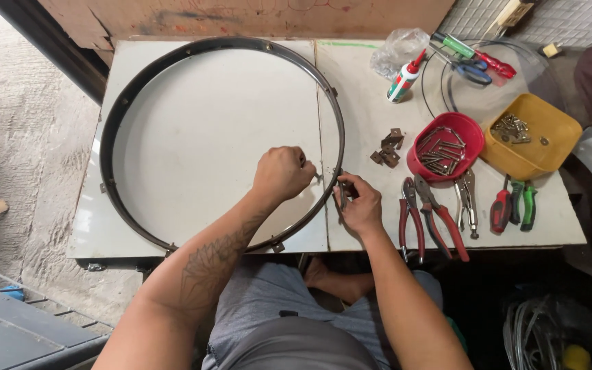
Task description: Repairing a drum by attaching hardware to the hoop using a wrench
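Hands (282, 171) (359, 204) pinch metal hoop (114, 116) rim (near side) between them.

Both forearms reach forward and converge, the left one tattooed. The left hand (281, 173) is curled in a loose fist, fingertips pinched. The right hand (359, 204) sits just beside it, fingers closed.

1 view only, from a camera worn on the person's head; it looks steeply down and forward over a white table (358, 103), near enough that both forearms fill the lower frame. The table's far edge meets the wall at the top; floor shows left.
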